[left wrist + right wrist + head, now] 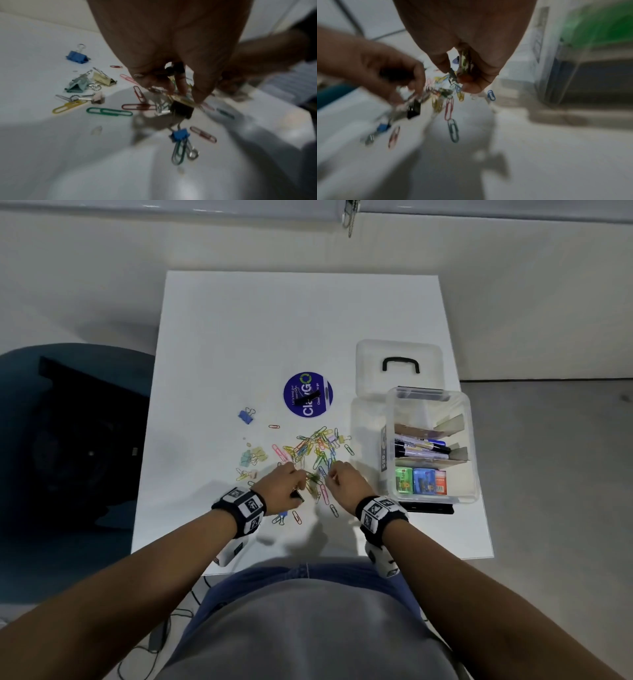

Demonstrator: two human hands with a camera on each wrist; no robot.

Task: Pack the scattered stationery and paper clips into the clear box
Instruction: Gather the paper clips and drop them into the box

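Where paper clips (317, 448) lie scattered, a blue disc (308, 394) sits beyond.

The surface (274, 320) is a smooth, matt white board. The paper clips (317, 448) look like wire under a glossy coloured plastic coating. The binder clips (76, 56) have painted sheet-metal bodies with bare, shiny wire handles; the black binder clip (182, 111) has a faint gloss. The clear box (469, 446) is transparent, glossy plastic, its lid (399, 354) frosted plastic with a black plastic handle (400, 363). The round blue sticker (307, 394) looks printed and matt.
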